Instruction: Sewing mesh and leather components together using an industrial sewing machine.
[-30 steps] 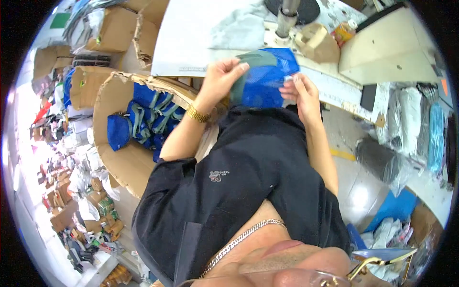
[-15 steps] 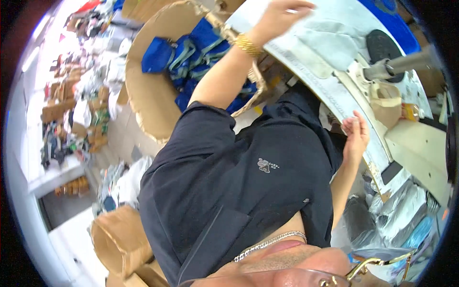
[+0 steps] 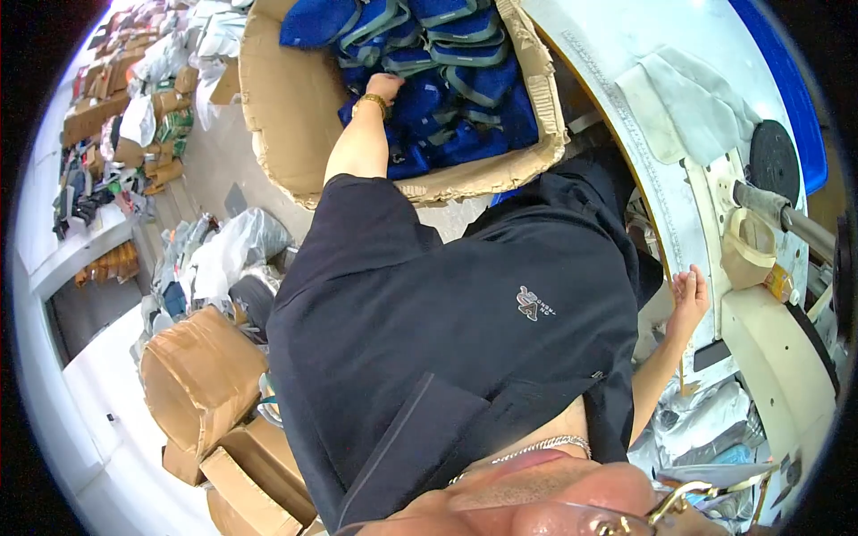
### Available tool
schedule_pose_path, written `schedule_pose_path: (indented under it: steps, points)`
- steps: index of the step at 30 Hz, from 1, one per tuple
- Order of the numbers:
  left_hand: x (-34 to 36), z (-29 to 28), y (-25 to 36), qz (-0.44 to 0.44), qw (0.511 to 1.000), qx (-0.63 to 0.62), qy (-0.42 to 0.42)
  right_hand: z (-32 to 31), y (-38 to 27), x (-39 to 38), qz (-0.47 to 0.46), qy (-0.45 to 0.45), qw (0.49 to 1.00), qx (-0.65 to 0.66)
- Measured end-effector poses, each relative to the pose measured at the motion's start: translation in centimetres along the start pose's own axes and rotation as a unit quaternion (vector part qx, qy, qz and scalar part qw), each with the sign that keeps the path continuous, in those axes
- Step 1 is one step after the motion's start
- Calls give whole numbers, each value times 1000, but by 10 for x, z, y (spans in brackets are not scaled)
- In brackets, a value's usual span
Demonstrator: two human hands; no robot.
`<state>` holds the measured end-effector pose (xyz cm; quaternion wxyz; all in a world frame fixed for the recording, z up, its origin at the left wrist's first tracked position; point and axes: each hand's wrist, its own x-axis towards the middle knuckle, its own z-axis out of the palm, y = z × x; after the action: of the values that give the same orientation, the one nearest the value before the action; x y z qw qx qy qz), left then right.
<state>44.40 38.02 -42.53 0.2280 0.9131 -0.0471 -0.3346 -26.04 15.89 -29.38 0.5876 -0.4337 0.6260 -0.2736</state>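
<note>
My left hand [image 3: 384, 87], with a gold bracelet at the wrist, reaches into a large cardboard box [image 3: 290, 134]. Its fingers are curled closed at a blue fabric piece [image 3: 413, 96] in the pile; the fingertips are partly hidden. Several blue pieces with grey edging lie heaped and stacked in the box. By the near edge of the white table [image 3: 608, 89], my right hand [image 3: 690, 293] is held up with its fingers loosely bent. Nothing shows in it.
Pale cloth pieces [image 3: 684, 98] lie on the table beside a black disc [image 3: 774, 163] and a machine arm [image 3: 804, 230]. A beige pouch [image 3: 749, 248] hangs near it. Cardboard boxes [image 3: 201, 371] and plastic-wrapped bundles [image 3: 246, 246] stand at the left.
My left hand has gone from above the white table down and left into the box of blue pieces. My right hand stays near the table edge. The whole view has shifted, showing more of the box.
</note>
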Motion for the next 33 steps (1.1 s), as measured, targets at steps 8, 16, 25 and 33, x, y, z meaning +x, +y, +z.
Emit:
schedule_pose_path:
  steps: [8,16,25,33]
  points:
    - [39,89,-91,179,856,419,-245,-48,46,-23,106,38,991,-74]
    - [-5,223,-62,402,610,511,-454,-55,50,-66,137,127,978,-90]
    - [-16,174,-73,218,912,320,-140,-32,50,-54,119,81,986,-83]
    - [-23,-2,102,399,897,3,191,1,38,-17,51,67,996,-30]
